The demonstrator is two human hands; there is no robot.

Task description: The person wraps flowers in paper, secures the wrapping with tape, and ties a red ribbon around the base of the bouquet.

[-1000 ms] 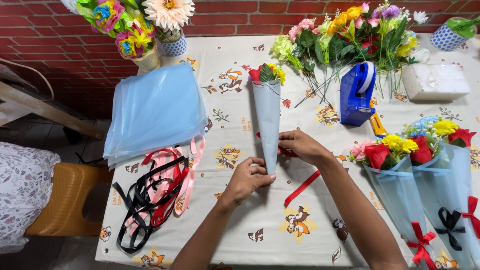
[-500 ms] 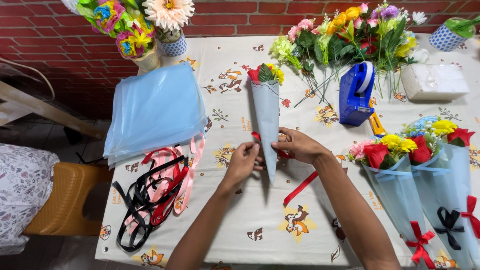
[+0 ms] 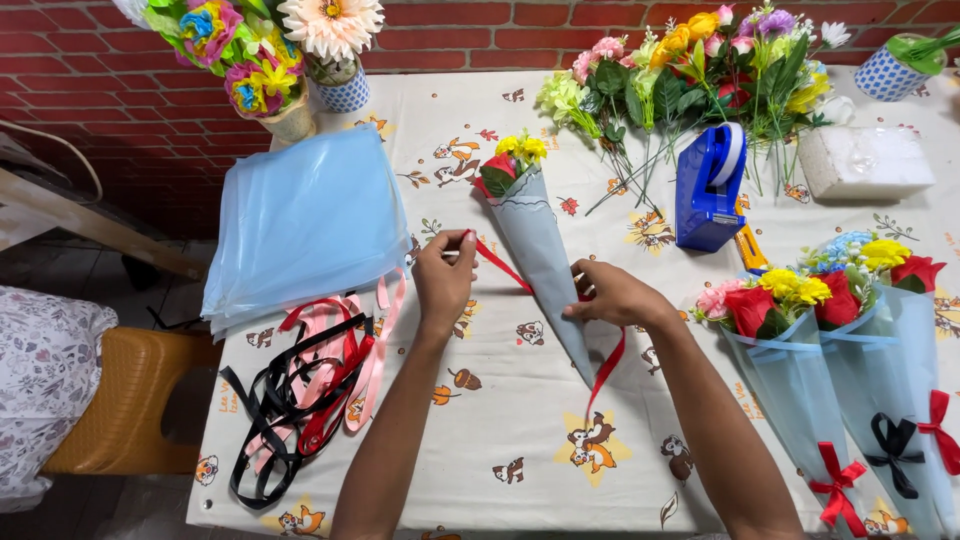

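A small bouquet point(image 3: 535, 235) of red and yellow flowers, wrapped in a pale blue paper cone, lies on the patterned tablecloth point(image 3: 520, 450), tip pointing toward me. A red ribbon point(image 3: 608, 365) runs across the cone. My left hand point(image 3: 443, 280) pinches one ribbon end just left of the cone. My right hand point(image 3: 612, 296) grips the ribbon on the cone's right side, the loose tail hanging down toward me.
A stack of pale blue wrapping sheets point(image 3: 300, 225) and a tangle of black, red and pink ribbons point(image 3: 310, 385) lie left. A blue tape dispenser point(image 3: 708, 190), loose flowers point(image 3: 690, 70), a white foam block point(image 3: 865, 160) and finished bouquets point(image 3: 840, 350) sit right. Vases point(image 3: 335, 85) stand behind.
My left hand has moved up from the cone's tip and to the left, pulling one red ribbon end across the cone. My right hand stays on the cone's right side.
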